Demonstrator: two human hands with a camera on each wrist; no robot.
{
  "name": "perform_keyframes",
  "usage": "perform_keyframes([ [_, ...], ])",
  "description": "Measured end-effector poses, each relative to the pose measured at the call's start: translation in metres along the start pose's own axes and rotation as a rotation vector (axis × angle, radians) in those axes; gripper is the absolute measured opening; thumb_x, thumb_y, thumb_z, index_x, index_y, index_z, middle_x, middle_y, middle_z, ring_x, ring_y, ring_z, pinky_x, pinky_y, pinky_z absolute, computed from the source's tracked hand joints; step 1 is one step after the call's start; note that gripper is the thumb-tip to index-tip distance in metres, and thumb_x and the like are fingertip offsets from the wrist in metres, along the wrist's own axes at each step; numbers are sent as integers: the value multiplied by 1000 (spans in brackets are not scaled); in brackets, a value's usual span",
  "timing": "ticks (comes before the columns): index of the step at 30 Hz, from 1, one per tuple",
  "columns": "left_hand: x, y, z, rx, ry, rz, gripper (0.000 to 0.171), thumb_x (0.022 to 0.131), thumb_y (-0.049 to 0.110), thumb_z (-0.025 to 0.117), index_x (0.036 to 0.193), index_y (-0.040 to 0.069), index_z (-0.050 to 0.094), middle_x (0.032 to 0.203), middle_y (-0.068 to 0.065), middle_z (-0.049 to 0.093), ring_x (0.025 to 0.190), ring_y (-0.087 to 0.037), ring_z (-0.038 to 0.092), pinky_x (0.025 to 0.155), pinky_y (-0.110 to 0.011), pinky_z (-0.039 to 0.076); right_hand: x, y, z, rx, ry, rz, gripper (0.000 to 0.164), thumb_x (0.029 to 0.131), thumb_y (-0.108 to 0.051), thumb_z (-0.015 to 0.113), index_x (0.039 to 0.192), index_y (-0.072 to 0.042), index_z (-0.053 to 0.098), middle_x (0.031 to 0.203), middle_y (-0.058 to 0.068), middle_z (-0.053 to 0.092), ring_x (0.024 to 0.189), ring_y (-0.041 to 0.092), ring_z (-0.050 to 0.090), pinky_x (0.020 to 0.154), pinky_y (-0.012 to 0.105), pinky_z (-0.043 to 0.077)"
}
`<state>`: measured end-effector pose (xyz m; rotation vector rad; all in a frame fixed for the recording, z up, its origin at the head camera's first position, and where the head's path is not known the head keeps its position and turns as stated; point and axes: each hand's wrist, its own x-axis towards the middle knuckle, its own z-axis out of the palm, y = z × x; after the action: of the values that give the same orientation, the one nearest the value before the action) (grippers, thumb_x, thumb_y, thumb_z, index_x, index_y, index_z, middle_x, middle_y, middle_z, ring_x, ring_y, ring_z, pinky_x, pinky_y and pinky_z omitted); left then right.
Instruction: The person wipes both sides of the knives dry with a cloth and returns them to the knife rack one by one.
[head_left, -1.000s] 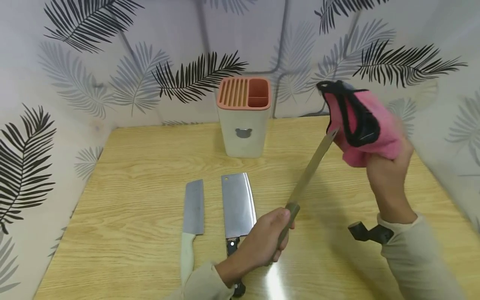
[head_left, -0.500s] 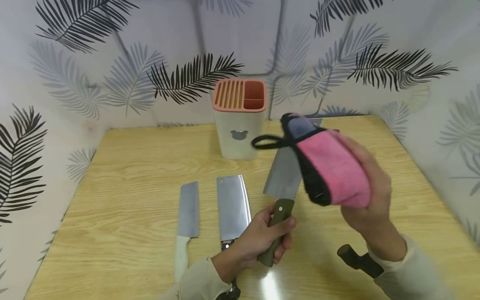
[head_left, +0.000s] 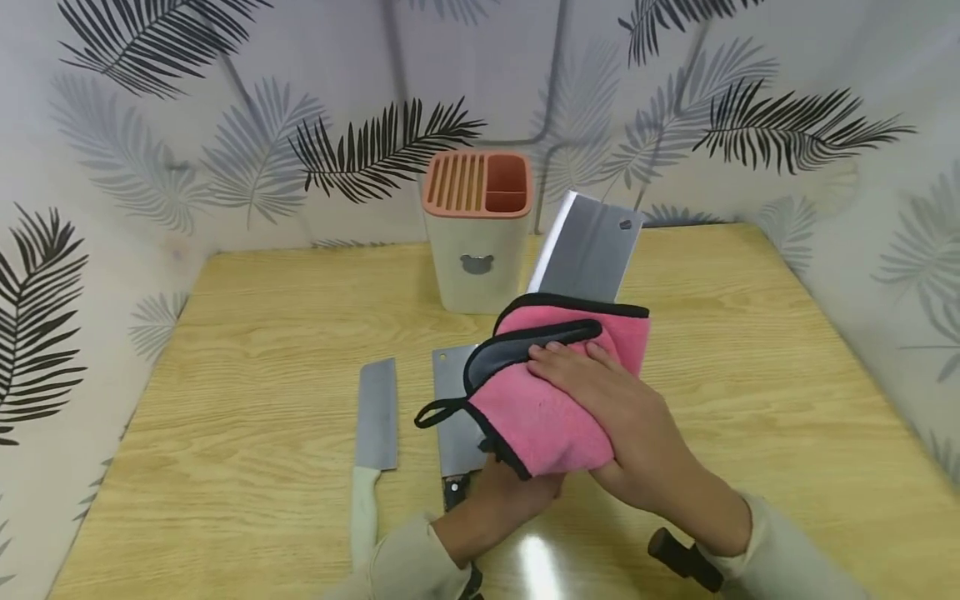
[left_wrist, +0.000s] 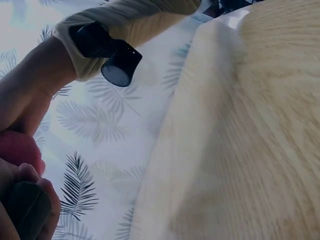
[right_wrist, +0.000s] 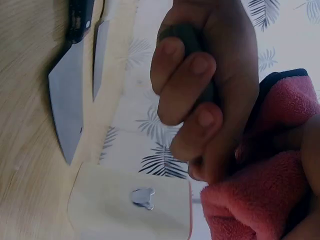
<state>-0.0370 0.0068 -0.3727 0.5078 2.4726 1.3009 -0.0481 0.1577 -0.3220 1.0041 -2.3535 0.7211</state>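
Note:
A cleaver (head_left: pixel 588 250) is held up off the table, its wide blade tilted toward the back. My left hand (head_left: pixel 517 493) grips its green handle (right_wrist: pixel 187 40); in the right wrist view the fingers curl round it. Folded over the lower blade is a pink cloth (head_left: pixel 551 417) with black edging and a hanging loop. My right hand (head_left: pixel 633 429) holds this cloth against the blade, fingers across the top. The blade's lower part is hidden under the cloth. In the left wrist view the handle's end (left_wrist: pixel 27 207) shows between the left fingers.
A cream knife holder (head_left: pixel 480 267) with an orange slotted top stands at the back. A black-handled cleaver (head_left: pixel 453 417) lies partly under the left arm, and a white-handled knife (head_left: pixel 377 417) lies left of it. Leaf-patterned sheeting (head_left: pixel 337 67) rises behind the wooden table (head_left: pixel 262 375).
The right hand has brought the cloth down and left onto the cleaver's blade. The left hand has turned the cleaver from edge-on to showing its broad side.

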Motion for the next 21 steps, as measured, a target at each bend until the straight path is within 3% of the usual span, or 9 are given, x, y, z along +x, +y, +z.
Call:
perform_keyframes([
  [1,2,0,1,47,48,18,30,92,24,52,112,1,54,103,-7,66,92,-10,61,88,-30,46,0,2,1,1,-14,24,47,89,-32,54,133,-13,52,134,3,56,130,17,48,118,30,22],
  [3,4,-1,4,44,123,61,50,92,25,53,135,4,36,129,-7,56,117,-15,54,102,-35,42,-1,5,3,14,-39,68,51,83,-21,59,133,-15,51,136,2,55,131,17,47,118,30,21],
  [5,6,-3,6,34,181,127,58,92,21,54,141,6,27,137,-6,47,126,-17,46,105,-36,40,0,8,3,33,-44,93,54,80,-14,62,133,-15,51,136,1,55,131,18,47,118,31,22],
  [8,9,-5,9,31,264,198,36,87,13,56,121,7,47,105,-2,61,96,-10,55,87,-26,48,4,13,1,58,-37,121,55,80,-11,62,134,-15,51,136,1,55,131,19,47,118,32,22],
  [10,10,-6,9,67,297,227,16,85,12,56,100,7,54,81,-1,59,74,-8,51,68,-20,46,7,17,-2,78,-33,145,55,80,-8,61,134,-16,51,137,1,54,132,19,47,118,32,23],
  [12,10,-6,10,88,306,224,10,85,13,56,93,8,55,70,1,55,62,-5,46,56,-16,41,10,21,-5,100,-26,170,55,81,-7,62,134,-17,51,137,0,54,132,17,46,118,31,23],
  [17,8,-5,10,69,314,214,14,84,13,56,96,7,53,66,3,51,55,-3,43,48,-15,36,17,34,-10,151,11,229,63,76,1,67,134,-17,51,136,1,55,130,19,48,114,26,28],
  [21,5,-4,13,47,306,185,11,81,10,58,88,8,49,63,7,41,54,-3,40,46,-15,32,21,48,-16,175,50,284,77,65,14,58,135,-19,51,133,2,57,113,13,53,91,20,38],
])
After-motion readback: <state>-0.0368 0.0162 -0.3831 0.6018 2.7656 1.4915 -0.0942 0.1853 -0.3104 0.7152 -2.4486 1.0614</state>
